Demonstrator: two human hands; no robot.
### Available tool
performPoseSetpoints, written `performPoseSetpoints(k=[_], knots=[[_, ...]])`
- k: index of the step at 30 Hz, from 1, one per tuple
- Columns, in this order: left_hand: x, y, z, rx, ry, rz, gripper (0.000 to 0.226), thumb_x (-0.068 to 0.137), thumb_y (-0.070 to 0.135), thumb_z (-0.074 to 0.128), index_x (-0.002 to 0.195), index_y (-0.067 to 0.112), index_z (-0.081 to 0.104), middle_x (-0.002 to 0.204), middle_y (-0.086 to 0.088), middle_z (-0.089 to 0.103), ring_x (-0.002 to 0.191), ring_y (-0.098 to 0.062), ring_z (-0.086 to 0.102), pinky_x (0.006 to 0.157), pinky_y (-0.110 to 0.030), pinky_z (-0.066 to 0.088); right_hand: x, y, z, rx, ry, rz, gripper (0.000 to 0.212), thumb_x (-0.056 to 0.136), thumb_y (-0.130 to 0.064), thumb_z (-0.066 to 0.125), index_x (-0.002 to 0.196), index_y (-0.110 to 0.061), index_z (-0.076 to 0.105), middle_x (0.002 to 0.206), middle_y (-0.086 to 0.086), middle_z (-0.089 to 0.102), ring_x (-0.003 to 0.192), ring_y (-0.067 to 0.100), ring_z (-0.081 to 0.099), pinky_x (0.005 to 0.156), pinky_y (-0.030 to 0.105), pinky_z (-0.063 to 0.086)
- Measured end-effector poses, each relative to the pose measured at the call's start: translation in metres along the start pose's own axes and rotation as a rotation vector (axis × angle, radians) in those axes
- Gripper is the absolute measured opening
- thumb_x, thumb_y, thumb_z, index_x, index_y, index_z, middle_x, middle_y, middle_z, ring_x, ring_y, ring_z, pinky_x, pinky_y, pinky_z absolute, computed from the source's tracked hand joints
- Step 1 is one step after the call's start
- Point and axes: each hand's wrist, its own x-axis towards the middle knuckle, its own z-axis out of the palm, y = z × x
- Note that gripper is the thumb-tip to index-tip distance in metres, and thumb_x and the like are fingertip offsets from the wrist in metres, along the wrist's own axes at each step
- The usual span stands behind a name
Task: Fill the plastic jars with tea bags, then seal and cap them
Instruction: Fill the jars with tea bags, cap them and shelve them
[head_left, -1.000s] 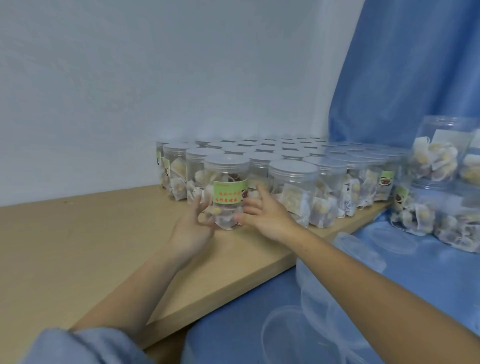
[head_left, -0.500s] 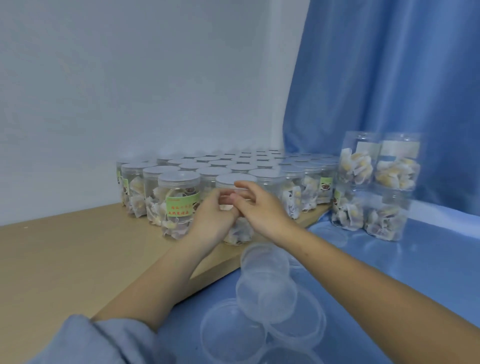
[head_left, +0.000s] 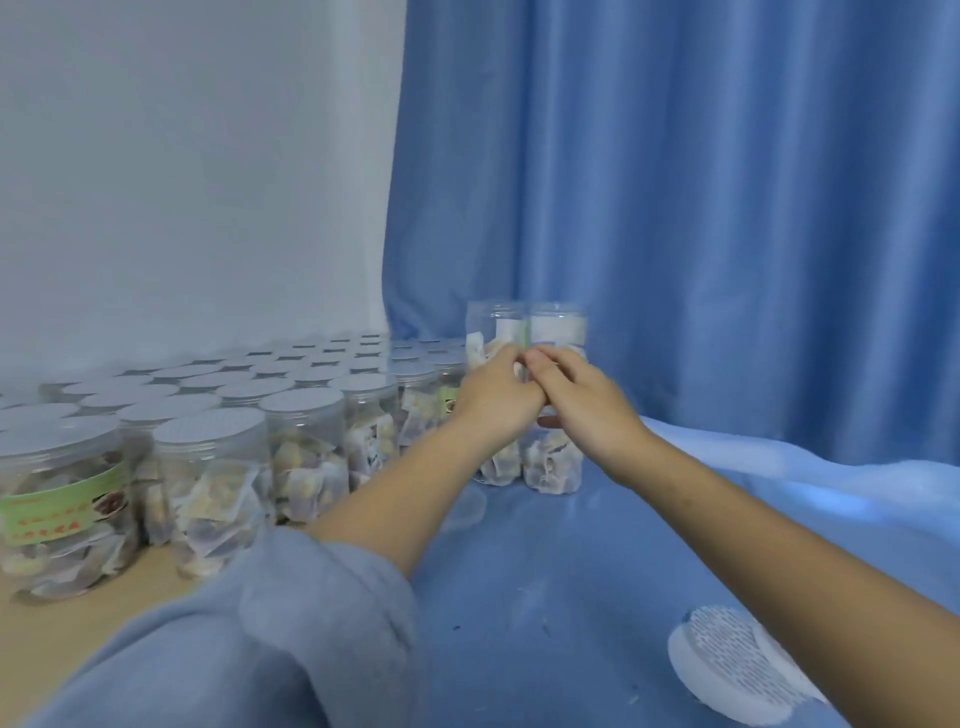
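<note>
Two stacks of clear plastic jars filled with tea bags stand on the blue cloth (head_left: 519, 571) by the curtain. The upper left jar (head_left: 491, 322) and the upper right jar (head_left: 558, 325) have no caps; each sits on a lower jar (head_left: 553, 467). My left hand (head_left: 498, 402) curls over the front of the upper left jar. My right hand (head_left: 589, 410) holds the upper right jar, thumb under it. The fingertips of both hands meet between the jars. Several rows of capped, filled jars (head_left: 304, 452) stand on the wooden board (head_left: 31, 639) at the left.
A white ribbed cap (head_left: 737, 670) lies on the cloth at the lower right. A clear lid (head_left: 467, 506) lies beside the left stack. A blue curtain (head_left: 727, 208) hangs behind, a white wall (head_left: 182, 182) to the left. My blue sleeve (head_left: 260, 634) fills the lower left.
Both hands left the labelled capped jar on the board and moved right to the stacked jars on the cloth. The view swung right with them.
</note>
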Motion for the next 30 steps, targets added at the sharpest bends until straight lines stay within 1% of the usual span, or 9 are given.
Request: performPoseSetpoints(k=[6, 9, 11, 14, 16, 20, 25, 28, 30], knots=[[0.069, 0.018, 0.042, 0.151, -0.113, -0.014, 0.054, 0.091, 0.030, 0.046, 0.143, 0.032, 0.031, 0.118, -0.009, 0.059, 0.078, -0.022, 0.054, 0.054, -0.023, 0.045, 0.039, 0.029, -0.047, -0.035, 0.107, 0.054, 0.047, 0.093, -0.048, 0.043, 0.136, -0.030, 0.040, 0.108, -0.009, 0.061, 0.114, 0.022, 0.056, 0.102, 0.043, 0.042], [0.105, 0.015, 0.053, 0.092, -0.148, -0.112, 0.070, 0.089, 0.021, 0.052, 0.148, 0.034, 0.016, 0.115, -0.012, 0.059, 0.086, -0.028, 0.064, 0.065, -0.038, 0.057, 0.060, 0.044, -0.056, -0.086, 0.137, 0.070, 0.055, 0.094, -0.048, 0.042, 0.144, -0.029, 0.029, 0.094, -0.020, 0.054, 0.110, 0.021, 0.057, 0.100, 0.044, 0.044], [0.125, 0.013, 0.061, 0.054, -0.167, -0.151, 0.083, 0.086, 0.015, 0.058, 0.149, 0.037, 0.008, 0.119, -0.014, 0.056, 0.087, -0.033, 0.066, 0.069, -0.045, 0.059, 0.073, 0.057, -0.058, -0.083, 0.150, 0.099, 0.059, 0.093, -0.049, 0.042, 0.146, -0.029, 0.024, 0.110, -0.008, 0.055, 0.114, 0.024, 0.054, 0.101, 0.044, 0.043], [0.156, 0.007, 0.071, 0.188, -0.142, -0.107, 0.097, 0.081, 0.021, 0.067, 0.148, 0.041, -0.001, 0.106, -0.006, 0.051, 0.064, -0.030, 0.066, 0.054, -0.037, 0.058, 0.091, 0.075, -0.059, -0.081, 0.167, 0.138, 0.063, 0.093, -0.047, 0.044, 0.147, -0.028, 0.019, 0.136, 0.007, 0.048, 0.124, 0.027, 0.049, 0.103, 0.046, 0.041], [0.175, -0.001, 0.076, 0.320, -0.118, -0.079, 0.102, 0.078, 0.029, 0.071, 0.148, 0.039, -0.003, 0.103, -0.007, 0.052, 0.064, -0.027, 0.061, 0.047, -0.031, 0.051, 0.102, 0.085, -0.057, -0.089, 0.171, 0.151, 0.063, 0.093, -0.046, 0.044, 0.148, -0.027, 0.019, 0.139, 0.009, 0.046, 0.126, 0.028, 0.047, 0.103, 0.046, 0.041], [0.201, -0.017, 0.082, 0.458, -0.051, -0.009, 0.087, 0.074, 0.037, 0.074, 0.143, 0.030, 0.022, 0.111, -0.011, 0.059, 0.102, -0.032, 0.059, 0.068, -0.031, 0.045, 0.114, 0.102, -0.054, -0.118, 0.170, 0.143, 0.063, 0.093, -0.044, 0.046, 0.147, -0.028, 0.020, 0.131, 0.007, 0.049, 0.126, 0.027, 0.046, 0.102, 0.045, 0.042], [0.194, -0.026, 0.087, 0.419, 0.100, 0.115, 0.045, 0.083, 0.029, 0.069, 0.113, 0.021, 0.037, 0.081, -0.011, 0.054, 0.076, -0.031, 0.052, 0.059, -0.033, 0.036, 0.110, 0.107, -0.055, -0.180, 0.196, 0.088, 0.063, 0.093, -0.039, 0.051, 0.147, -0.032, 0.020, 0.133, 0.009, 0.047, 0.117, 0.025, 0.051, 0.096, 0.034, 0.044], [0.174, -0.021, 0.081, 0.388, 0.149, 0.188, 0.040, 0.084, 0.029, 0.068, 0.109, 0.022, 0.037, 0.063, -0.002, 0.044, 0.065, -0.028, 0.047, 0.051, -0.030, 0.031, 0.105, 0.093, -0.059, -0.240, 0.216, -0.002, 0.070, 0.090, -0.031, 0.058, 0.147, -0.033, 0.018, 0.109, -0.006, 0.051, 0.106, 0.017, 0.052, 0.067, 0.003, 0.037], [0.159, -0.013, 0.072, 0.366, 0.151, 0.231, 0.042, 0.083, 0.031, 0.069, 0.109, 0.023, 0.037, 0.061, -0.001, 0.043, 0.057, -0.021, 0.043, 0.046, -0.028, 0.025, 0.103, 0.080, -0.063, -0.305, 0.234, -0.055, 0.079, 0.087, -0.027, 0.063, 0.148, -0.034, 0.013, 0.111, -0.004, 0.049, 0.092, 0.017, 0.051, 0.061, 0.007, 0.036]])
